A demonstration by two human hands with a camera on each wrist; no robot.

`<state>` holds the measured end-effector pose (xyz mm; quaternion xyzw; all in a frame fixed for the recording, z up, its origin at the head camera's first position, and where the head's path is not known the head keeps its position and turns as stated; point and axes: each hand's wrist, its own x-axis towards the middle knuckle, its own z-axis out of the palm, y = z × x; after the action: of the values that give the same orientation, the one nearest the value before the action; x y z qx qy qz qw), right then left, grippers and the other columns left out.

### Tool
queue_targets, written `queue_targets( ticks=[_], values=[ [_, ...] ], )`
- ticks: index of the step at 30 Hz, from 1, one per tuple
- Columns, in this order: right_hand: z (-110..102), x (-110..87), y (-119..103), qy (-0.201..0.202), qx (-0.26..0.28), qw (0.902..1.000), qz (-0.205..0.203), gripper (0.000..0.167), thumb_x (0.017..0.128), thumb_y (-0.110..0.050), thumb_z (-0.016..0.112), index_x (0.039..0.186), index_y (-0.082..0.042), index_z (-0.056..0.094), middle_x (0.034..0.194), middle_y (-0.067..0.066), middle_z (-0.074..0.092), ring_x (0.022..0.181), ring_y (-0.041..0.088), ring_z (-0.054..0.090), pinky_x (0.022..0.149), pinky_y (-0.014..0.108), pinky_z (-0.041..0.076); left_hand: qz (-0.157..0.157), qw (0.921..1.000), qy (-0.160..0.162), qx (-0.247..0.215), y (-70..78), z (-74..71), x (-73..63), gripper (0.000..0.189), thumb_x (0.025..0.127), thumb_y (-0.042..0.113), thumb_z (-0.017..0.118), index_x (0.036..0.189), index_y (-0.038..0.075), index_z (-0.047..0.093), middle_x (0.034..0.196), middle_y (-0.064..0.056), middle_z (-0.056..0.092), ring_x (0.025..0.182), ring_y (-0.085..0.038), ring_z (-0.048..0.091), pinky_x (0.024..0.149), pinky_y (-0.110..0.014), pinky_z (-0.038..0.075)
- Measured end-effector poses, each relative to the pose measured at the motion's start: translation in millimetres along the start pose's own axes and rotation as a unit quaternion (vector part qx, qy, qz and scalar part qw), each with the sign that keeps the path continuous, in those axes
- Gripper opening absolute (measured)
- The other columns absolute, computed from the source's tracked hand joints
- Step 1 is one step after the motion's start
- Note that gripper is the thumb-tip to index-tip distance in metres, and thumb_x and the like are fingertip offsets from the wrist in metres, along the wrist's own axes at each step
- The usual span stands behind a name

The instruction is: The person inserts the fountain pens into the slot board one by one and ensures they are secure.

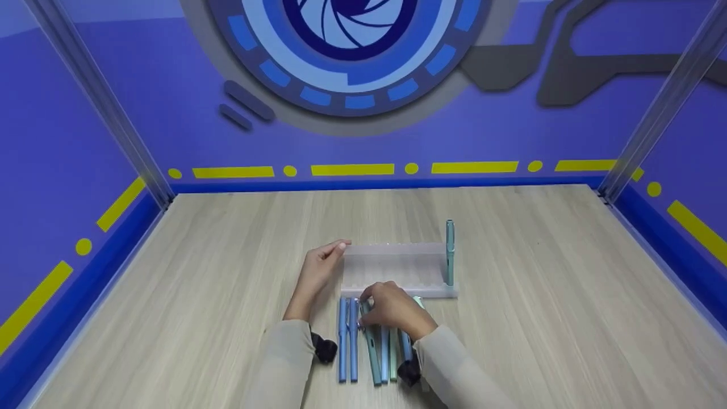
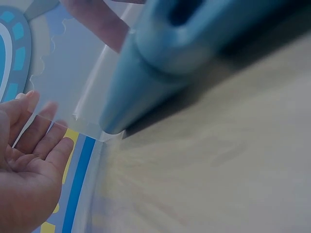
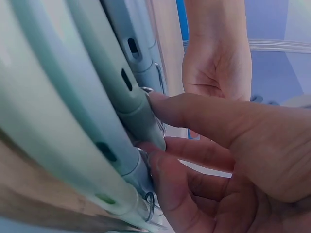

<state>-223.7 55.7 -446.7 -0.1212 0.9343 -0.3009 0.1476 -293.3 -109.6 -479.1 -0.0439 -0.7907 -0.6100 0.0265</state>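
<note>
A clear plastic pen rack (image 1: 395,268) stands on the table, with a teal pen (image 1: 450,250) upright at its right end. My left hand (image 1: 318,272) pinches the rack's upper left corner between thumb and fingers. In front of the rack, my right hand (image 1: 397,309) pinches the clip end of a dark green pen (image 1: 373,355), which lies slightly slanted in the row. Thumb (image 3: 170,109) and fingertips at its clip show in the right wrist view. Two blue pens (image 1: 348,346) lie left of it. A light blue pen (image 1: 385,357) and a light green pen (image 1: 393,360) lie to its right.
Another blue pen (image 1: 405,343) lies partly hidden under the right wrist. The wooden table (image 1: 539,284) meets blue panels at the back and both sides. Black wrist cameras (image 1: 325,348) sit at both cuffs, close to the pens.
</note>
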Motion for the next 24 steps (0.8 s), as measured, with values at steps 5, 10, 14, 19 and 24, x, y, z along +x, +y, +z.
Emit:
queue_targets(
  ticks=[5,10,14,19,24],
  values=[
    [2.1,1.7,1.2,0.013,0.002,0.9999,-0.003,0.032,0.069,-0.017,0.084,0.097,-0.006,0.073,0.097,0.008,0.067,0.083,0.021,0.049,0.073,0.038,0.049,0.005,1.0,0.001,-0.002,-1.3,0.7,-0.1,0.032,0.098,0.031,0.055,0.118,0.009,0.069,0.129,-0.008,0.063,0.128,-0.025,0.054,0.109,-0.041,0.042],
    [2.2,2.1,4.8,0.01,0.039,0.9991,0.011,0.027,0.069,-0.014,0.082,0.094,-0.007,0.072,0.093,0.008,0.062,0.074,0.019,0.05,0.059,0.029,0.045,0.003,1.0,0.001,-0.004,-0.2,1.4,-0.6,0.032,0.098,0.031,0.055,0.117,0.009,0.069,0.128,-0.008,0.064,0.127,-0.025,0.054,0.109,-0.042,0.042],
    [0.1,1.6,10.7,-0.01,0.096,0.9953,0.005,0.026,0.071,-0.01,0.079,0.095,-0.006,0.069,0.076,0.004,0.063,0.057,0.013,0.052,0.047,0.023,0.043,-0.002,1.0,0.0,0.0,-0.1,1.4,0.2,0.032,0.098,0.031,0.055,0.117,0.01,0.069,0.129,-0.008,0.064,0.128,-0.024,0.054,0.11,-0.041,0.042],
    [-4.2,1.6,20.0,-0.032,0.156,0.9873,-0.009,0.026,0.074,-0.008,0.075,0.099,-0.006,0.067,0.062,0.0,0.063,0.048,0.009,0.055,0.044,0.019,0.046,0.013,0.9999,0.0,0.007,-1.1,1.1,0.2,0.033,0.098,0.032,0.054,0.118,0.009,0.069,0.129,-0.009,0.064,0.128,-0.026,0.054,0.11,-0.042,0.042],
    [-8.4,3.4,29.2,-0.052,0.199,0.9785,-0.02,0.024,0.078,-0.008,0.072,0.101,-0.008,0.066,0.063,0.001,0.064,0.051,0.01,0.058,0.047,0.021,0.05,0.021,0.9997,0.0,0.01,-0.2,-0.2,-0.3,0.035,0.098,0.035,0.054,0.119,0.01,0.069,0.129,-0.009,0.064,0.128,-0.027,0.054,0.11,-0.043,0.041]
  ],
)
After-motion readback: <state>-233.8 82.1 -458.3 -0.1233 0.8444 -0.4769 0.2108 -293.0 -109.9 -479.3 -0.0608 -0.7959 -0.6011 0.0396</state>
